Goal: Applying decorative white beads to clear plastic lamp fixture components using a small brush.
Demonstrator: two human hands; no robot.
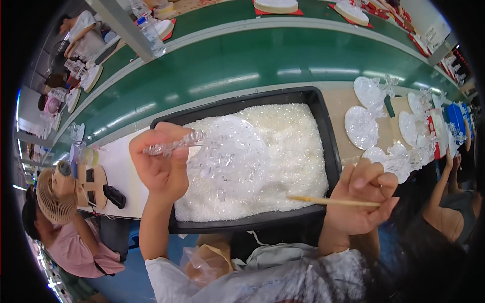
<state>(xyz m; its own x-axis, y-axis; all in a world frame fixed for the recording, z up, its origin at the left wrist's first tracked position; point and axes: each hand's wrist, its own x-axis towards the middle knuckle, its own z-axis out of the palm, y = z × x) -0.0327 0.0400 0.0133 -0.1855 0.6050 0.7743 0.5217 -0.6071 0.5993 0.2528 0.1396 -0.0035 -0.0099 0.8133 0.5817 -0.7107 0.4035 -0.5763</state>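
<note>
My left hand (160, 161) is closed round a clear, faceted plastic piece (174, 146) over the left side of a black tray (331, 151). Beside it, a round white disc (247, 146) covered in clear glittery bits is over the white granules (298, 146) that fill the tray; I cannot tell whether the clear piece is joined to it. My right hand (361, 202), at the tray's right edge, grips a thin wooden stick (338, 202), perhaps a brush. Its tip points left over the granules.
Several glittery white discs with clear pieces (361, 126) lie on a board to the right. Beyond the tray runs a green conveyor belt (273, 60). A bottle (150, 36) stands at the far left. A person with a fan (58, 197) sits left; another person's arm (439, 187) shows right.
</note>
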